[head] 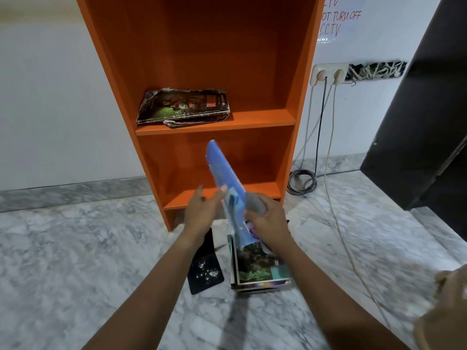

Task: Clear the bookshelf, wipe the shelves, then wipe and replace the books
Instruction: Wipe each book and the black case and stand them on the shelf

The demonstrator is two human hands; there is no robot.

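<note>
The orange bookshelf (214,121) stands against the wall. A worn, torn book (183,107) lies flat on the left of its middle shelf; the lower shelf is bare. In front of the lower shelf a blue book (223,173) is tilted, its top end pointing up and to the left. My right hand (269,223) grips its lower part, with a grey cloth (255,203) bunched under the same fingers against the cover. My left hand (202,210) is at the book's left side, fingers straight, fingertips touching its edge. Below, a stack of books (260,272) lies on the floor.
A black flat book (204,266) with white specks lies on the marble floor left of the stack. To the right of the shelf, cables (302,181) hang from wall sockets (328,73) and coil on the floor. A dark cabinet (424,122) stands at far right.
</note>
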